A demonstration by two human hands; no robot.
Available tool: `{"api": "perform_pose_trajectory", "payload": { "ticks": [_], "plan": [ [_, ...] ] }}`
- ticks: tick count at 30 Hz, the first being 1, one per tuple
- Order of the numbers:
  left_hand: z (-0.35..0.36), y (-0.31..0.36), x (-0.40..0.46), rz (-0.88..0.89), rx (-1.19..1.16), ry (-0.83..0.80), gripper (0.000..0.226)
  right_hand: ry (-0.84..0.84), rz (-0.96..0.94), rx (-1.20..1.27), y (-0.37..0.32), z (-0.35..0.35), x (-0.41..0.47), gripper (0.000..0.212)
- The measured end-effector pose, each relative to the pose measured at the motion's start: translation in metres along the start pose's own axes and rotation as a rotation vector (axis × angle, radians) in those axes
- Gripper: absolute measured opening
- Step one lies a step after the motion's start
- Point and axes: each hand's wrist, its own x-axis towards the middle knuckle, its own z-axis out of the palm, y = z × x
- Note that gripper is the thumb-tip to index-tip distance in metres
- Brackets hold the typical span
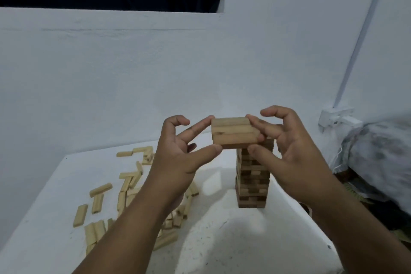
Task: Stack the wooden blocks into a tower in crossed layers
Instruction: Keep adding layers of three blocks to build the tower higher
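Note:
A tower of wooden blocks (253, 180) in crossed layers stands on the white table (222, 240), right of centre. Above and slightly left of its top, a flat set of three blocks (233, 132) side by side is held in the air. My left hand (178, 158) pinches its left end with thumb and fingers. My right hand (287, 151) grips its right end and hides the tower's top layers. Several loose blocks (124, 187) lie scattered on the table's left half, partly hidden by my left forearm.
A pale wall rises close behind the table. At the right stand a white wall box (335, 118) with a conduit and a bundle of crumpled cloth (378, 162). The table's right edge runs diagonally near the tower.

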Motion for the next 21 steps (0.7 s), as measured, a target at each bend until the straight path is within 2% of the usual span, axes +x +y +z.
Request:
{"api": "perform_pose_trajectory", "payload": {
  "ticks": [9, 21],
  "plan": [
    [0.043, -0.018, 0.054, -0.082, -0.004, -0.010, 0.058, 0.024, 0.083, -0.156, 0.031, -0.045, 0.038, 0.052],
    [0.054, -0.050, 0.066, -0.162, 0.016, 0.038, 0.054, -0.015, 0.154, -0.211, 0.067, -0.047, 0.044, 0.054]
  ]
}}
